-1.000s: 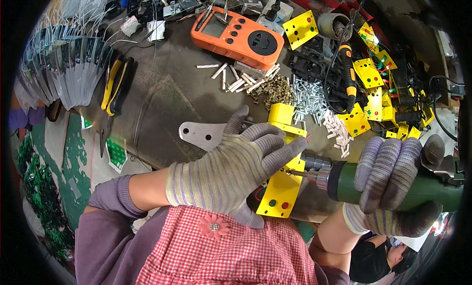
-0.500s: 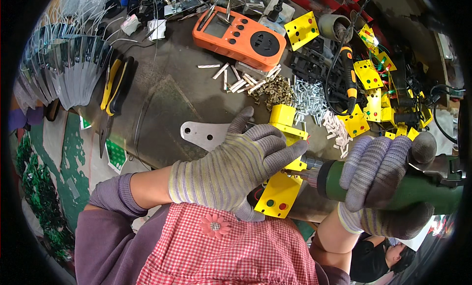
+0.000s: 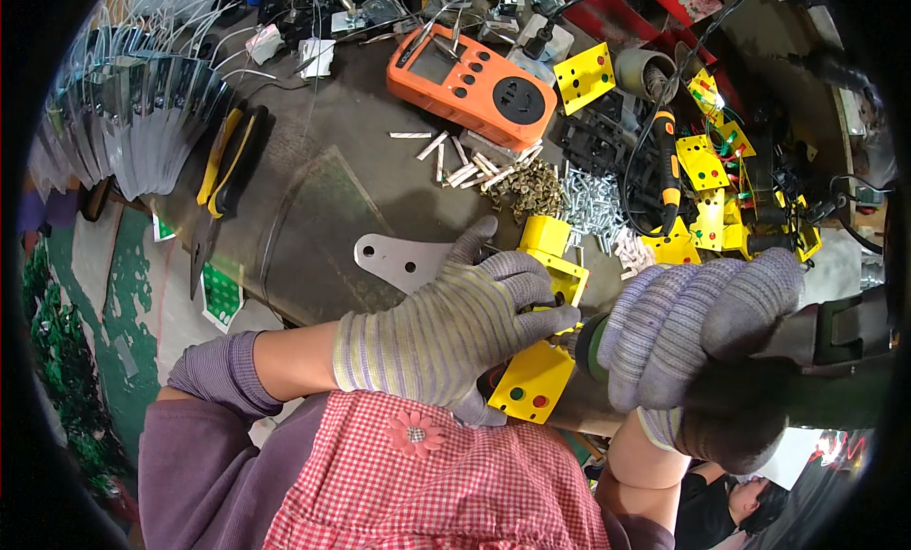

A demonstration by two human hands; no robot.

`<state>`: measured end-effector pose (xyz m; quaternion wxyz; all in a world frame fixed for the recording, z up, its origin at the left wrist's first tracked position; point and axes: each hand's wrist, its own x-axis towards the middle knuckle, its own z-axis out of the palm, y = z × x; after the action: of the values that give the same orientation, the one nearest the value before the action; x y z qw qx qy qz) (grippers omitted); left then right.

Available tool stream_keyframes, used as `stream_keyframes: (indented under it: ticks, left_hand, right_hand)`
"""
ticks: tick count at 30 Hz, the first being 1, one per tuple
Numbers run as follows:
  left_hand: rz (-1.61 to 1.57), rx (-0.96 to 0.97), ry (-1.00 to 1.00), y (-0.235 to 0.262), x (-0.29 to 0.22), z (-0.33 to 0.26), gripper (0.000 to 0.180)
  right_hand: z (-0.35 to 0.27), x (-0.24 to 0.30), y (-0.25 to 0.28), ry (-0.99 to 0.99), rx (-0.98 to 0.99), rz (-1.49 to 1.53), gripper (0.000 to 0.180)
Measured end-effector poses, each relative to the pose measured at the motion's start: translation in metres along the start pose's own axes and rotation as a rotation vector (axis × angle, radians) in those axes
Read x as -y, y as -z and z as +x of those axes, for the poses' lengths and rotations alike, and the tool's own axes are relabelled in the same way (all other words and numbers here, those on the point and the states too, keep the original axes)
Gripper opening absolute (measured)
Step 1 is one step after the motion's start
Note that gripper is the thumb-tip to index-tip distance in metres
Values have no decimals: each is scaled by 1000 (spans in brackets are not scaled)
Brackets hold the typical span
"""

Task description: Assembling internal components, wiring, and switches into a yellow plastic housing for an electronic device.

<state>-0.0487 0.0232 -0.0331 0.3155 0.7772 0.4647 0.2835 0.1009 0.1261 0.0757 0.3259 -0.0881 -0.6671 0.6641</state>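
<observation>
The right hand (image 3: pixel 697 336), closed round the green driver (image 3: pixel 589 349), should aim squarely while the loosely curled left hand (image 3: pixel 446 327) grips the yellow bracket (image 3: pixel 533 383).

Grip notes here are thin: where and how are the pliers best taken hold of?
Probably by both handles of the pliers, from above and the right: the long yellow-and-black handles lie side by side on the table, while wired strips crowd their left.
</observation>
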Motion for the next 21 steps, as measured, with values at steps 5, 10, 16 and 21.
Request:
stream_keyframes:
  ticks: [5, 10, 16, 21]
  left_hand:
    - [-1, -29, -20, -3, 3, -1, 101]
    - [-61, -5, 4, -3, 3, 2, 86]
    - [-1, 7, -16, -1, 2, 2, 88]
    - [-25, 12, -14, 2, -2, 2, 97]
  right_hand:
    - [-10, 1, -7, -45, -121, -111, 60]
    - [-13, -1, -18, -10, -252, -103, 58]
    - [-15, -1, -3, 66, -184, -34, 68]
    - [-20, 22, 23, 205, -84, 73, 71]
